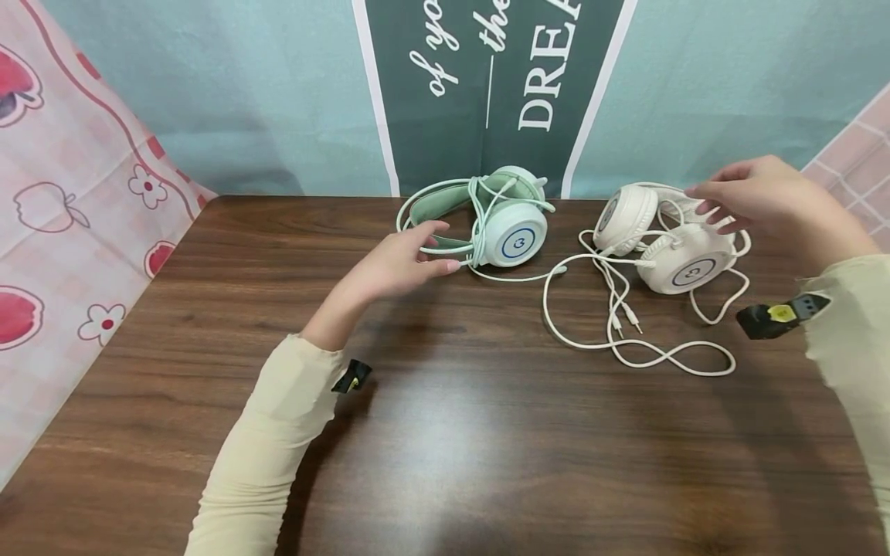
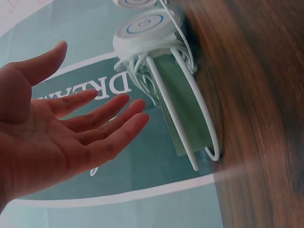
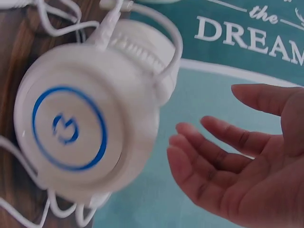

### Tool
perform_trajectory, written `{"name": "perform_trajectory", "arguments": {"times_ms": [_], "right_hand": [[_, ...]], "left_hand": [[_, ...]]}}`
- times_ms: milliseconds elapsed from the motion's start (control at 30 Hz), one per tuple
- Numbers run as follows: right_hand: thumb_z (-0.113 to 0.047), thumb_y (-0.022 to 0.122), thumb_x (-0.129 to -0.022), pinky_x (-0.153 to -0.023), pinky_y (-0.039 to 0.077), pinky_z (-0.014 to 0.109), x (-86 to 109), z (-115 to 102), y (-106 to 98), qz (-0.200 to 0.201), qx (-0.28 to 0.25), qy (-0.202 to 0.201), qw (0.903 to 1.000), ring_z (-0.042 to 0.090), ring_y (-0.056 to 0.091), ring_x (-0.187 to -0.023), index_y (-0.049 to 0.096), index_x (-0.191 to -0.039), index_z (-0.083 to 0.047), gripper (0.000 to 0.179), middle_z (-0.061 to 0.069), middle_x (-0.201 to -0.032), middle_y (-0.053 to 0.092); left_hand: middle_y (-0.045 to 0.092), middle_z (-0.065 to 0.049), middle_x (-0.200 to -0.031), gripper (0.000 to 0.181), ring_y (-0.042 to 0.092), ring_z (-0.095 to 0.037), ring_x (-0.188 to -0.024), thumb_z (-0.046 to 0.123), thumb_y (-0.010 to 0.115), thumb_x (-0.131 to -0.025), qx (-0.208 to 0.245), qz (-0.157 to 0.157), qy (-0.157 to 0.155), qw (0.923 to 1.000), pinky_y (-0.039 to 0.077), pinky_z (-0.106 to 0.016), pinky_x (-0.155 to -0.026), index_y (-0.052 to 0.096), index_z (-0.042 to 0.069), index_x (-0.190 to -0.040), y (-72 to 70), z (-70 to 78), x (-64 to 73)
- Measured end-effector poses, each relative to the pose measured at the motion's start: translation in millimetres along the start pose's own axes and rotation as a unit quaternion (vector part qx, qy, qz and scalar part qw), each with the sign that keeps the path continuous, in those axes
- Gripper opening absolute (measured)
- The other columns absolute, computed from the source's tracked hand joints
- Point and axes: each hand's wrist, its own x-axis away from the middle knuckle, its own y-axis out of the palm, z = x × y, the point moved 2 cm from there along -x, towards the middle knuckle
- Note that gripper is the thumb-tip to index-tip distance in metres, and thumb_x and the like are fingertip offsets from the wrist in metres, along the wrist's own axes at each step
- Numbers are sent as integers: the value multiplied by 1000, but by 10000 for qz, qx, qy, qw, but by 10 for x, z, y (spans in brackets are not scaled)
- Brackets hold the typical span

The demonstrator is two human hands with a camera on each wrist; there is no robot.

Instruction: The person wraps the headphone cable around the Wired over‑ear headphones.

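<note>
Mint-green headphones (image 1: 515,235) lie at the back middle of the table, their cord wound around the headband. My left hand (image 1: 406,262) is just left of them, fingers apart and holding nothing; the left wrist view shows a gap between this hand (image 2: 71,118) and the headphones (image 2: 147,33). White headphones (image 1: 690,259) lie at the back right, with a loose cord (image 1: 591,345) looped in front. Over their right side hovers my right hand (image 1: 758,189). In the right wrist view its relaxed, slightly bent fingers (image 3: 221,142) are apart from the white ear cup (image 3: 85,128).
The brown wooden table (image 1: 445,432) meets a teal and dark-green printed cloth (image 1: 278,100) at its back edge. A pink patterned cloth (image 1: 76,193) borders the left side. Metal plugs (image 1: 629,316) of the white cord rest on the wood.
</note>
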Motion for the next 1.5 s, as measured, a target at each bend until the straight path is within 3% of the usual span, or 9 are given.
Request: {"name": "perform_trajectory", "arguments": {"times_ms": [200,433,633,833,1100,1500], "right_hand": [[-44,52,-89,-52,49,29,9,227,16,283,-271,308,9988,10,56,-57,49,-106,14,61,-3,-68,57],[-58,42,-88,-53,42,34,81,409,62,-105,691,329,9970,19,52,-60,54,-100,13,72,6,-71,56],[-59,46,-85,-54,50,38,36,476,145,-164,199,638,9976,20,59,-57,55,-81,9,69,6,-65,56],[-60,45,-85,-57,52,42,-3,513,231,-189,-281,713,9969,25,62,-58,45,-91,11,71,11,-71,55],[-61,45,-84,-55,52,43,-2,461,302,-33,-366,687,9970,27,62,-56,42,-92,10,72,11,-71,53],[-56,43,-87,-59,52,44,0,467,307,-280,-457,726,9959,28,63,-58,44,-91,11,67,14,-74,55]], "left_hand": [[52,-17,-122,60,55,-26,-104,30,61,-87,-197,-153,224,9994,41,-35,-88,36,10,-138,75,72,16],[52,-18,-124,61,55,-29,-106,31,60,-87,-294,-353,371,9983,40,-36,-91,35,9,-138,168,85,-4],[51,-19,-125,61,55,-28,-106,31,60,-88,-281,-486,386,9977,39,-34,-93,35,8,-138,264,57,-53],[50,-17,-128,62,53,-26,-110,32,59,-88,-333,-673,450,9962,38,-33,-94,34,7,-139,365,68,-90],[51,-15,-126,61,48,-23,-116,35,58,-88,-835,-802,594,9915,35,-33,-96,37,6,-137,460,118,-122],[54,-15,-123,59,50,-23,-113,35,58,-88,-676,-863,500,9927,36,-34,-95,37,9,-137,497,159,-131]]}}
